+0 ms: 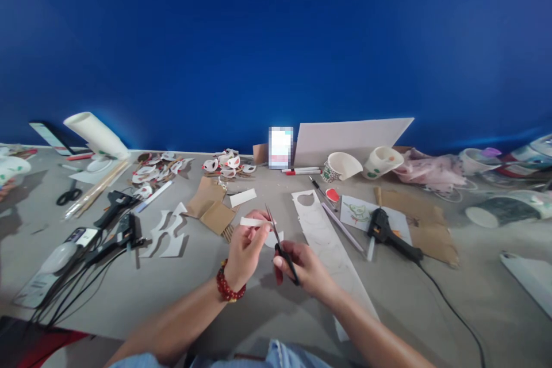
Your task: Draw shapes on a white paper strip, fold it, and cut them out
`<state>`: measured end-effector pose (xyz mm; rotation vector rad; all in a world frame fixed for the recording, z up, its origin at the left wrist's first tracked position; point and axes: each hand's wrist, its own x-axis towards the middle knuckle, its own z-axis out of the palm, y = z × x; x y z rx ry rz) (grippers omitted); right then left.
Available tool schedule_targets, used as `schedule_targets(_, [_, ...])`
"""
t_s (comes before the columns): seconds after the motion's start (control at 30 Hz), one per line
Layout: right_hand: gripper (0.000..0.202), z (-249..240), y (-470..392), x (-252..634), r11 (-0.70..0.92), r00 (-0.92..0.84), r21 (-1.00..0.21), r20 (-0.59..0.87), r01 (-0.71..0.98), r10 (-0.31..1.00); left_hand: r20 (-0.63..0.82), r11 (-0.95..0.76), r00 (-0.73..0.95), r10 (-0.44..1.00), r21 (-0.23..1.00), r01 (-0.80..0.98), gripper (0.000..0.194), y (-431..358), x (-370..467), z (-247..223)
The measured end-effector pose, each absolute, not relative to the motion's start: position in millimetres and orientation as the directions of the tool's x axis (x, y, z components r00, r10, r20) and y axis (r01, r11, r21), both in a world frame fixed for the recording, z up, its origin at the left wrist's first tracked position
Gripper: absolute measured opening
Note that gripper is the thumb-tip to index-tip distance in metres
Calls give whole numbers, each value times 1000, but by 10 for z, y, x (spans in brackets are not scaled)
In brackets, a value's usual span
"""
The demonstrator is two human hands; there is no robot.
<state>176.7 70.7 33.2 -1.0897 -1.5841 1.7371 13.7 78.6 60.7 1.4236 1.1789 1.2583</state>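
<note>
Near the middle of the table, my left hand [246, 253] pinches a narrow strip of white paper [254, 222] between thumb and fingers. My right hand [304, 269] grips black-handled scissors [286, 259], their blades pointing up and away at the right end of the strip. Whether the blades touch the paper is hard to make out. Behind my fingertips lies a rounded white paper piece [273, 239], partly hidden. Another white paper rectangle [243, 198] rests just beyond my left hand, beside folded brown cardboard [211, 207].
A long white sheet with cut-outs [321, 241] lies right of my hands. Glue guns stand right [390, 233] and left [125, 236], with trailing cords. Cut white shapes [166, 236], small paper birds [228, 164], paper cups [338, 167] and a lit screen [280, 148] are around.
</note>
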Motion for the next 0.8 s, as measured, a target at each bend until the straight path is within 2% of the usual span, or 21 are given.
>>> schedule_targets(0.57, [54,233,746,1858,-88,-543,-974,-190,208,818,159,-162,71,985,986,39,20,821,94,594])
schedule_targets(0.8, [50,341,780,1881,-120,-537,-965,-230,232,812,168,-167,124,978,986,-17,18,862,60,590])
